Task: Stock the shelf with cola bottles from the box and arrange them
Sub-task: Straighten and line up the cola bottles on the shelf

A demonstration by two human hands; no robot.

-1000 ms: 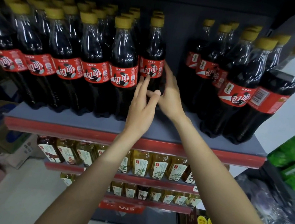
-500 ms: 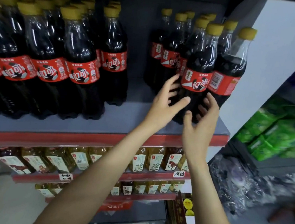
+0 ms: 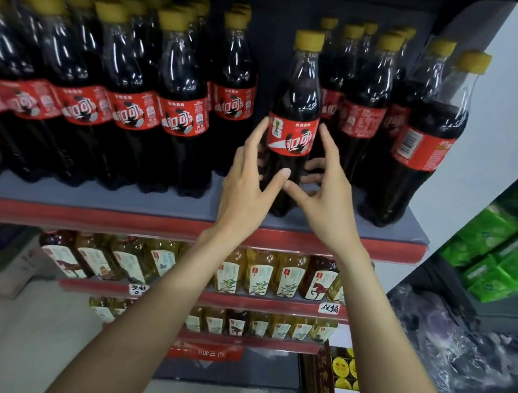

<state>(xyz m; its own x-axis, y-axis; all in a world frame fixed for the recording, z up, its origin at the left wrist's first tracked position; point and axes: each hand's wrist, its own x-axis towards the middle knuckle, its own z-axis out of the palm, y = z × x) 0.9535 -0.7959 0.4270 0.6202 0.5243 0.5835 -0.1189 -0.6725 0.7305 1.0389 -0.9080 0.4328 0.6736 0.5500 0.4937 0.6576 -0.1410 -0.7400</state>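
Grasping one dark-filled cola bottle (image 3: 292, 130) upright on the shelf (image 3: 94, 200), both hands' grip: left hand (image 3: 246, 189), right hand (image 3: 323, 195).

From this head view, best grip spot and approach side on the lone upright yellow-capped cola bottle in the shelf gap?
Probably the dark body just below the red label of the yellow-capped cola bottle, coming from the open front edge of the grey shelf. It stands upright with neighbouring bottles behind and beside it.

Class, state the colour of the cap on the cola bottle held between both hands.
Yellow cap, clearest in the head view.
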